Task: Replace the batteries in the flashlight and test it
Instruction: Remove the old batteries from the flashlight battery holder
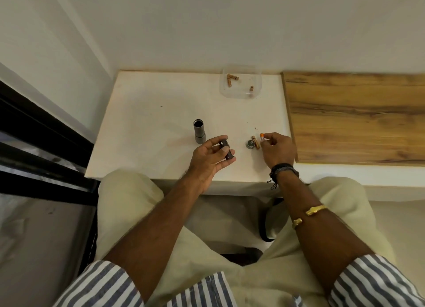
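The grey cylindrical metal flashlight body (199, 132) is stood upright on the white desk (147, 122), its open end turned up, just beyond the left hand (208, 157). A dark cylindrical battery holder (226, 149) is held in that hand's grip, fingers curled round it. An orange-tipped small battery (262, 137) is pinched in the grip of the right hand (278, 149). Just beside it, a copper-coloured battery (255, 142) is laid on the desk, touching or nearly touching the round grey end cap (250, 144). Well apart, at the far edge, a clear plastic tray (241, 94) is seen with three more copper-coloured batteries (230, 79) inside.
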The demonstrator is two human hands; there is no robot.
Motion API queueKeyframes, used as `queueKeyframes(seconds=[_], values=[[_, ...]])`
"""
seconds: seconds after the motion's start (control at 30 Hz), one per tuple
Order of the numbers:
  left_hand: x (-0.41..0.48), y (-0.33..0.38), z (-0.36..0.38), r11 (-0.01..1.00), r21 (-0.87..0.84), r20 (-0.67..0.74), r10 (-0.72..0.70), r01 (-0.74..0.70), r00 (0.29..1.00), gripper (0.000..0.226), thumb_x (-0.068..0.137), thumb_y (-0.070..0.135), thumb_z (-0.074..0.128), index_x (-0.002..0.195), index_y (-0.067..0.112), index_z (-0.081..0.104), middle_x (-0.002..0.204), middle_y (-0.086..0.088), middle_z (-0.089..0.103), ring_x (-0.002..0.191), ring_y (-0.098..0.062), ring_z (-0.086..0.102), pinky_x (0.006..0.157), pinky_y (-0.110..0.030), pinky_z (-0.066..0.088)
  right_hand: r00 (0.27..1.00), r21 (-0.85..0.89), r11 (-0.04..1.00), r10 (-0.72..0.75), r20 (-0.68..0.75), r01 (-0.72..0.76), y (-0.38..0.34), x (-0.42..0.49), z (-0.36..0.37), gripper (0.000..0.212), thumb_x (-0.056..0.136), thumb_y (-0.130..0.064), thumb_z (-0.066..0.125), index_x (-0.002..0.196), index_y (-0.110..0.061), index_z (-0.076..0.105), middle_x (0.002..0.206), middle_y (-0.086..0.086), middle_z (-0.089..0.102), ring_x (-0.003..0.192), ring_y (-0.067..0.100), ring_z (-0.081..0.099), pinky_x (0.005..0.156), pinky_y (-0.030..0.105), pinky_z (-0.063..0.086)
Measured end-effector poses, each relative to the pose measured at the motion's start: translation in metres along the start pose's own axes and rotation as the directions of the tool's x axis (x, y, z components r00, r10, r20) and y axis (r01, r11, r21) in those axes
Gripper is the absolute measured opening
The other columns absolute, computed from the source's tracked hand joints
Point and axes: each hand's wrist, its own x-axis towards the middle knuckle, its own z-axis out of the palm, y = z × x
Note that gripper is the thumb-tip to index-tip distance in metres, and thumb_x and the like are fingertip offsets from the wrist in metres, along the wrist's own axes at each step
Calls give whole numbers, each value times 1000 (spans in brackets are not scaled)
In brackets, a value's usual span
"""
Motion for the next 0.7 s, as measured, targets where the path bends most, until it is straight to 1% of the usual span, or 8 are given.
queueKeyframes(seconds=[0.07,0.2,0.33,0.43,0.53,0.57,0.63,0.7], values=[[0,-1,-1,1000,5,6,-5,5,1000,28,94,-4,62,118,10,67,102,-12,74,102,-31,73,86,-44,61,999,-36,999,-34,-4,34,1,2,3,22,93,-18,70,113,-15,78,98,7,77,96,27,69,90,39,57],[0,-2,0,1000,3,11,-19,19,1000,29,95,-5,60,121,8,65,114,-18,71,107,-34,72,89,-46,60,998,-50,997,-57,-28,55,3,1,7,17,92,-21,73,106,-13,78,95,7,78,91,25,70,85,36,58],[0,-3,0,1000,-2,20,-27,27,999,29,96,-5,59,121,8,64,115,-20,71,108,-35,71,94,-48,58,998,-48,998,-51,-26,50,6,1,9,12,91,-20,73,100,-15,79,94,5,78,92,25,71,86,37,58],[-1,-3,0,1000,10,27,-24,23,999,29,97,-3,58,122,9,64,116,-20,71,109,-33,71,94,-45,58,999,-42,998,-40,-15,39,5,-1,8,13,92,-21,73,102,-15,79,95,5,78,93,24,71,86,36,57],[-3,0,0,1000,24,34,-8,7,999,29,97,-1,59,123,10,64,118,-19,72,109,-31,71,95,-45,58,997,-42,998,-45,-60,43,1,-6,5,19,91,-25,74,106,-14,77,96,6,74,87,18,64,78,29,48],[-4,0,-1,1000,23,37,-1,1,999,30,97,-1,59,124,10,64,119,-19,71,110,-31,70,95,-45,57,995,-25,998,-52,-85,50,-4,-11,3,18,91,-25,74,106,-15,76,94,4,73,84,15,61,76,28,45],[-5,2,0,1000,24,48,14,-15,999,31,97,-1,59,125,10,64,120,-17,71,113,-31,69,95,-44,57,995,81,995,-50,-83,57,-19,-26,2,12,91,-23,72,101,-17,76,85,-5,70,78,11,62,76,30,51],[-6,3,2,999,37,51,32,-33,998,31,97,-1,59,125,11,64,120,-14,72,114,-29,69,94,-42,58,999,271,962,15,51,-28,-33,-43,4,9,91,-21,71,97,-20,78,85,-9,72,81,10,65,77,30,55]])
